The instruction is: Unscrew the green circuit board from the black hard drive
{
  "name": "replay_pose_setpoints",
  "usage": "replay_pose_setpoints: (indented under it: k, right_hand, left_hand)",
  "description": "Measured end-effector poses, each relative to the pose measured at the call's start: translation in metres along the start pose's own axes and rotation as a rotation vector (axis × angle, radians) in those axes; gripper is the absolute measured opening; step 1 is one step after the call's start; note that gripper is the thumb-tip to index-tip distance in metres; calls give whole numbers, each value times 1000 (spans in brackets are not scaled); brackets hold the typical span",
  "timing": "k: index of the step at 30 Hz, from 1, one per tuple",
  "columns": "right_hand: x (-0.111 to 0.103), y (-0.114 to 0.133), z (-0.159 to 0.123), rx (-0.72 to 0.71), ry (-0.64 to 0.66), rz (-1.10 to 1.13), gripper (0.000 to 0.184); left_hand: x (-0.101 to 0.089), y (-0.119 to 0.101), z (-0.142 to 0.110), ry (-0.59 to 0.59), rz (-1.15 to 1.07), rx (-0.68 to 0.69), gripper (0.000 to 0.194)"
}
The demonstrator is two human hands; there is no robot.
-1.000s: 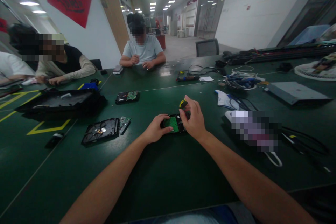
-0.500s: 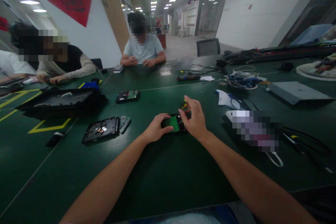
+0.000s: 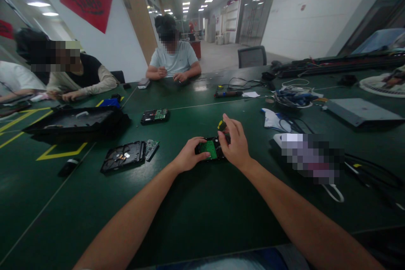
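A black hard drive [image 3: 209, 150] with a green circuit board facing up lies on the table in front of me. My left hand [image 3: 192, 155] grips its left end, thumb on the board and fingers along the far edge. Over the drive's right end, my right hand [image 3: 234, 141] is closed around a small screwdriver [image 3: 222, 125], whose yellow and black handle end shows above the fingers. Its tip is hidden by my hand. To the left lie another hard drive [image 3: 123, 156] and a loose circuit board [image 3: 152, 150]. A third hard drive [image 3: 155, 116] lies farther back.
A black tray [image 3: 72, 122] stands at the left. On the right are a blurred white-edged object [image 3: 306, 156], cables [image 3: 373, 168], a grey metal box [image 3: 363, 112] and a bowl of wires [image 3: 294, 97]. Two people sit across the table, and part of another shows at the far left.
My right hand's fingers have shifted around the screwdriver, and more of its yellow and black handle shows. My left hand stays on the hard drive. The view has moved slightly.
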State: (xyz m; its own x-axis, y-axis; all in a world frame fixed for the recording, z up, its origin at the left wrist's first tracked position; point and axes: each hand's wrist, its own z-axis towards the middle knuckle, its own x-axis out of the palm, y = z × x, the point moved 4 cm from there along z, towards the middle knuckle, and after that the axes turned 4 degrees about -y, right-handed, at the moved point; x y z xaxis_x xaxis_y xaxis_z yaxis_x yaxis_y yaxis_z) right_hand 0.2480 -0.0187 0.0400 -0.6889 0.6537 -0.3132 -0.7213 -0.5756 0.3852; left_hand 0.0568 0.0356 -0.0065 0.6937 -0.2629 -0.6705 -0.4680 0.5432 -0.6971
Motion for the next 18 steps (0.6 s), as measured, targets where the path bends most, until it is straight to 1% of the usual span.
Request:
replay_pose_setpoints:
  k: [7, 14, 18]
  right_hand:
    - [-1, -2, -1, 16, -52, 16, 60]
    - [2, -2, -1, 18, -21, 38, 62]
    - [1, -1, -1, 9, -18, 9, 62]
  left_hand:
    - [0, 0, 0, 7, -5, -12, 49]
    - [0, -2, 0, -5, -4, 13, 48]
    - [0, -2, 0, -8, -9, 15, 48]
